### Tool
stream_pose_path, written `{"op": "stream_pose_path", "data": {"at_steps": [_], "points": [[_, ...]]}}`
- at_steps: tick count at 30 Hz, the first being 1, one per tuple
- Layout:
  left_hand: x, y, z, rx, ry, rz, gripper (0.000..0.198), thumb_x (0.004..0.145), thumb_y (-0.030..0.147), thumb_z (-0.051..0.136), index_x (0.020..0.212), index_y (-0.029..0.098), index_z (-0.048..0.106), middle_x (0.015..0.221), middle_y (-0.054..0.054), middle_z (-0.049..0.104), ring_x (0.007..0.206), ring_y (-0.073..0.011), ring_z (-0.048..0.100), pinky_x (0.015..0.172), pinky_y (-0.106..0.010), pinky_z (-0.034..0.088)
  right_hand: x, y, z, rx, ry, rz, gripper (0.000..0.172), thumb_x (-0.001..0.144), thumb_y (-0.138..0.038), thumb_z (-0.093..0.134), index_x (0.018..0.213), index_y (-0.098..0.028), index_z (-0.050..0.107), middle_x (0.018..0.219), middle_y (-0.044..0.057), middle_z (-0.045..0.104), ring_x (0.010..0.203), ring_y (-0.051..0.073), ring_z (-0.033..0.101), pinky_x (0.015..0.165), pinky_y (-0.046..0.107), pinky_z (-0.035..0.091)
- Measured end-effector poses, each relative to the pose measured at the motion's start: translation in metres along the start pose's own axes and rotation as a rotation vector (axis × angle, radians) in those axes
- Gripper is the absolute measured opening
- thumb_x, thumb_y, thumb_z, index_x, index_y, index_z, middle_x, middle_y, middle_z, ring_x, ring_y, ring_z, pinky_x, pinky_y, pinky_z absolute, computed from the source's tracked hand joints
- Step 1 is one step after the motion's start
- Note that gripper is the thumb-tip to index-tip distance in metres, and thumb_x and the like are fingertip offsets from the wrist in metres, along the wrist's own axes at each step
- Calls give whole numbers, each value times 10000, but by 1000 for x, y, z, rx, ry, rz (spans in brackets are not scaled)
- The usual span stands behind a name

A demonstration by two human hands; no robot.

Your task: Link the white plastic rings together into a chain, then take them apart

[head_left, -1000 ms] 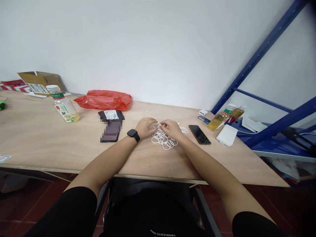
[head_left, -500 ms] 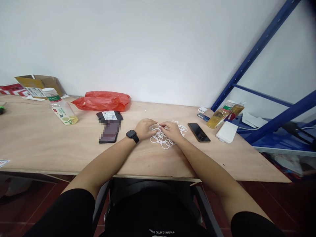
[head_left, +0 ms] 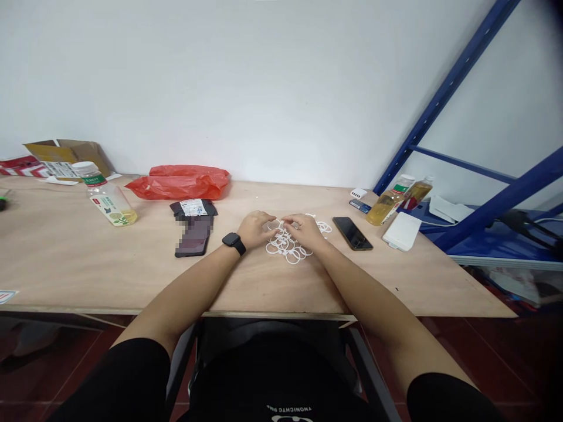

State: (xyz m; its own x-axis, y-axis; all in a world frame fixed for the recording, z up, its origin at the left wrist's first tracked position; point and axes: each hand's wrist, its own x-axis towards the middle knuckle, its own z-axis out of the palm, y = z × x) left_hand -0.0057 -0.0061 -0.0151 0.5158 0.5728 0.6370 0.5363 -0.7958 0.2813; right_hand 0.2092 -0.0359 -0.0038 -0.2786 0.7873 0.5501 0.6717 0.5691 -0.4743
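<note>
A heap of several thin white rings [head_left: 288, 251] lies on the plywood table [head_left: 272, 281], straight ahead of me. My left hand [head_left: 255, 227], with a black watch on its wrist, and my right hand [head_left: 305, 230] meet above the heap. The fingertips of both pinch one white ring [head_left: 278, 223] between them. A few more white rings [head_left: 324, 226] lie just right of my right hand.
A dark phone [head_left: 352, 233] and a white box [head_left: 402, 231] lie right of my hands, with two bottles of yellow drink [head_left: 387, 208] behind. Left are a black pouch [head_left: 193, 230], a red plastic bag [head_left: 180, 181], a bottle [head_left: 105, 201] and a cardboard box [head_left: 61, 156]. Blue shelving [head_left: 479, 205] stands at right.
My hands have stayed together over the white rings with only small finger movement. The view has tilted slightly, so everything sits a little lower and further left.
</note>
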Motion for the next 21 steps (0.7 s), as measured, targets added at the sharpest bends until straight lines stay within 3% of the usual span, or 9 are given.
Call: {"op": "stream_pose_path", "data": {"at_steps": [5, 10, 12, 15, 18, 21], "points": [[-2, -9, -2, 83, -68, -219, 382, 850, 425, 634, 1111, 155, 707, 1073, -104, 723, 993, -257, 654, 928, -404, 499, 4, 29, -10, -156, 37, 28, 292, 841, -244, 642, 1125, -218, 707, 1117, 81, 726, 1094, 261, 628, 1001, 440, 464], [-4, -17, -3, 142, -224, -374, 434, 874, 479, 569, 1136, 162, 707, 1108, -114, 718, 1015, -272, 654, 915, -394, 502, 4, 64, -26, -239, 55, 287, 397, 876, -326, 594, 1244, -189, 653, 1262, 121, 659, 1207, 290, 574, 1067, 461, 421], [-4, -17, -3, 121, -271, -376, 475, 898, 530, 516, 1137, 167, 708, 1147, -121, 704, 1066, -272, 641, 959, -399, 484, 2, 77, -29, -248, -21, 378, 440, 897, -384, 569, 1280, -176, 629, 1289, 141, 640, 1218, 296, 575, 1069, 461, 419], [-5, -8, -5, 91, -298, -309, 597, 901, 621, 463, 1272, 185, 635, 1365, -138, 583, 1265, -292, 531, 1088, -459, 388, 0, 89, -27, -255, -163, 463, 450, 917, -460, 535, 1268, -198, 638, 1357, 143, 592, 1281, 310, 536, 1090, 468, 392], [-5, 8, -6, 100, -381, -203, 844, 781, 758, 536, 1443, 238, 466, 1565, -145, 334, 1437, -372, 296, 1155, -622, 190, -1, 91, -20, -264, -247, 493, 483, 919, -546, 506, 1263, -235, 644, 1430, 131, 530, 1379, 324, 431, 1130, 488, 333], [-4, 23, -3, 93, -513, -133, 1049, 668, 833, 583, 1513, 259, 344, 1624, -144, 159, 1477, -428, 139, 1127, -711, 79, -1, 86, -14, -243, -331, 410, 542, 950, -597, 405, 1315, -251, 607, 1502, 119, 451, 1433, 324, 345, 1157, 520, 272]]}}
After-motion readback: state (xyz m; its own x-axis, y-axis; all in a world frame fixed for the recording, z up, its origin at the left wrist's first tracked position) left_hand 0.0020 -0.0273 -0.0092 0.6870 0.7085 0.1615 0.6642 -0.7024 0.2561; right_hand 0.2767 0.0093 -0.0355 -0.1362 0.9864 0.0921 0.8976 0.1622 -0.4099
